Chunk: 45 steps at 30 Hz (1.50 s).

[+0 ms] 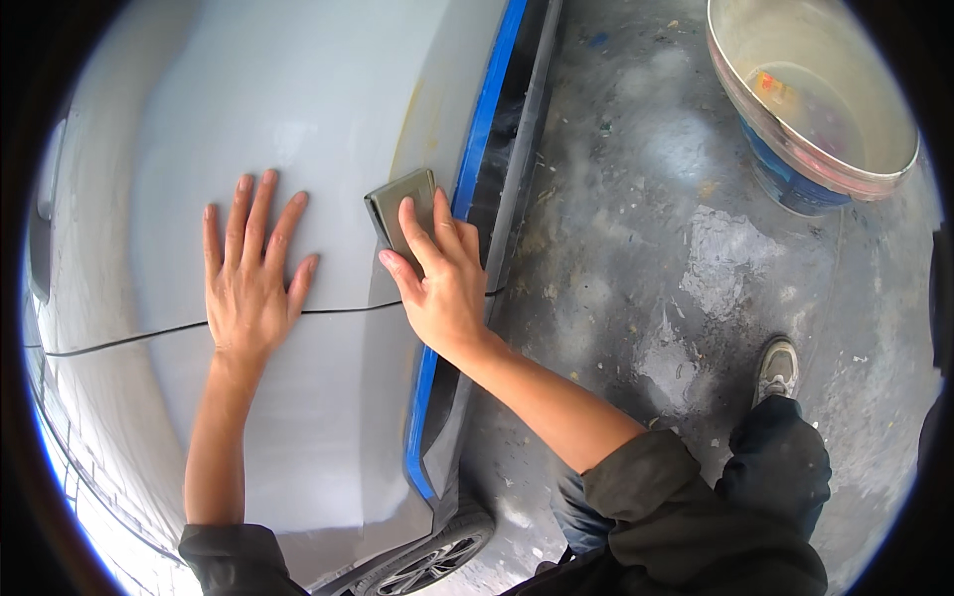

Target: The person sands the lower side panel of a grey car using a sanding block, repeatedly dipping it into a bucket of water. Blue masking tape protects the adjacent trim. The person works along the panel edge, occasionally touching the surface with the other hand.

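Observation:
My left hand (255, 276) lies flat with spread fingers on the grey door panel of a car (298, 149), holding nothing. Its wrist is just below the dark seam (350, 309) between two panels. To its right, my right hand (447, 276) grips a flat sanding block (395, 195) that looks wrapped in dark abrasive paper. The block rests against the lower part of the door, beside a strip of blue masking tape (484, 112). Yellowish marks (419, 112) show on the panel above the block. The block's underside is hidden.
A large bucket (812, 167) with cloudy water and a colourful item inside stands on the stained concrete floor (618, 246) at upper right. A black sill (514, 134) runs along the car's lower edge. Below are a wheel (436, 559) and my shoe (777, 370).

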Each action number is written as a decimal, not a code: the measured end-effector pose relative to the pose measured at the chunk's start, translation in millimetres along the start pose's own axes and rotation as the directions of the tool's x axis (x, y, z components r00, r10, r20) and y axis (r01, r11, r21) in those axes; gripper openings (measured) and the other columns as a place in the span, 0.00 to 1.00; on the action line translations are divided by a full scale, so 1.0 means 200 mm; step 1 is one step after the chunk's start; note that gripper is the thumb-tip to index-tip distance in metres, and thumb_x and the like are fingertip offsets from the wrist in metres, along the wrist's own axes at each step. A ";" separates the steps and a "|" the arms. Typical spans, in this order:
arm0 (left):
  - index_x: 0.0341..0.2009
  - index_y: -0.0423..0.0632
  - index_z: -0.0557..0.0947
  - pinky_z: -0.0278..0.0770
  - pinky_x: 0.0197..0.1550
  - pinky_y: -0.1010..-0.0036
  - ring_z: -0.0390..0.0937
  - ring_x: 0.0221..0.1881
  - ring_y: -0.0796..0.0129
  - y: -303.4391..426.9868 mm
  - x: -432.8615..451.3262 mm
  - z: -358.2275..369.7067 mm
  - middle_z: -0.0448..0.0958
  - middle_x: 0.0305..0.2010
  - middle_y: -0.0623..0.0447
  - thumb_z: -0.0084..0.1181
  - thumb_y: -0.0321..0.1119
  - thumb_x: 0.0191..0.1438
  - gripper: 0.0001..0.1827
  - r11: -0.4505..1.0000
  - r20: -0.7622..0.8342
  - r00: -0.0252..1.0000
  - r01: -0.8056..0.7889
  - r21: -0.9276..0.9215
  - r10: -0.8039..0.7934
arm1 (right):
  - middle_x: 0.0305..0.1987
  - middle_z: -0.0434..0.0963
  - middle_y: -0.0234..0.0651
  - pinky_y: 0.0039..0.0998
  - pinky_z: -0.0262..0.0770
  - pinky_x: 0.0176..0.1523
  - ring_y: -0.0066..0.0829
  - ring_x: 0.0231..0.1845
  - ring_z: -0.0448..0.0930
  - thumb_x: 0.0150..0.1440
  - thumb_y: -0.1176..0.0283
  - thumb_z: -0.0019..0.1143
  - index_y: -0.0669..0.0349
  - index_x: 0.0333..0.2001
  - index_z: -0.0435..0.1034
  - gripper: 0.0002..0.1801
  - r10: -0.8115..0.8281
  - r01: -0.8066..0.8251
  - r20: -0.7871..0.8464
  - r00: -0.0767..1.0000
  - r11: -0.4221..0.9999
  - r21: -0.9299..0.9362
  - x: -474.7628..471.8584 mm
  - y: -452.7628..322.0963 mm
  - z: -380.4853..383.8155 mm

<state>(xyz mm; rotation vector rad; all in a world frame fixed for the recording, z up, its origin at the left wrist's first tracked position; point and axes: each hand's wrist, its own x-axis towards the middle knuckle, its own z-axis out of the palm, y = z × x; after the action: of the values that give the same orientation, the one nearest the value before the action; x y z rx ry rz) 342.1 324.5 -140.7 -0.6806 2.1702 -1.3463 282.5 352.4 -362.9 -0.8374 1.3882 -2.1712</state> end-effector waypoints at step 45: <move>0.75 0.62 0.67 0.45 0.81 0.45 0.49 0.83 0.56 0.03 0.07 -0.01 0.57 0.82 0.53 0.56 0.46 0.64 0.34 1.000 -0.028 0.999 -0.021 -0.002 0.021 | 0.66 0.75 0.59 0.43 0.77 0.57 0.49 0.53 0.77 0.63 0.55 0.63 0.59 0.69 0.70 0.34 0.268 -0.276 -0.168 0.949 0.961 -0.026 0.47 0.16 0.00</move>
<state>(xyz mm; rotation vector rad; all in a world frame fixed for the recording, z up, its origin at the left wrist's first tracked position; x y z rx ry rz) 329.1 319.6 -148.0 -0.6425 2.1951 -1.3500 214.9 279.3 -368.5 -0.4591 1.5412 -2.0336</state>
